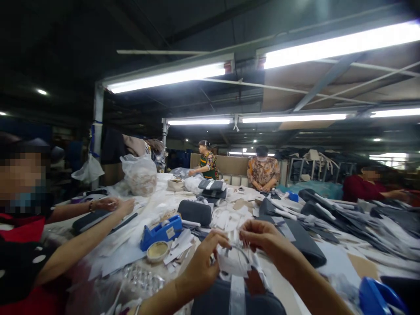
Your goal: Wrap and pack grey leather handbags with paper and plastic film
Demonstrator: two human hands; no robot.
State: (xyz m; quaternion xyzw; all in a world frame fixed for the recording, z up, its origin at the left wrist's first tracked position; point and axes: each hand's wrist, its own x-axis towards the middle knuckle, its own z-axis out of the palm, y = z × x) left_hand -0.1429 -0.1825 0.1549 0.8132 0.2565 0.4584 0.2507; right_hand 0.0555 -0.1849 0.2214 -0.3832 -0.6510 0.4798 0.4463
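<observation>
My left hand (pixel 206 260) is closed in a pinch at the left edge of a thin white sheet (pixel 233 262). Just to the right, my right hand (pixel 262 236) pinches with thumb and forefinger; what lies between those fingertips is too small and blurred to name. A thin curved grey loop (pixel 242 253) runs between the two hands, over the sheet. Under them rests a dark grey padded case (pixel 213 297) with a pale strip (pixel 237 295) across its top. A brown patch (pixel 254 282) lies beside that strip.
Left of my hands stand a blue tape dispenser (pixel 162 232) and a small round tub (pixel 157 251). Another blue dispenser (pixel 380 297) is at lower right. Dark cases (pixel 194 213) and paper scraps cover the table. A co-worker's arms (pixel 82 238) reach in from the left.
</observation>
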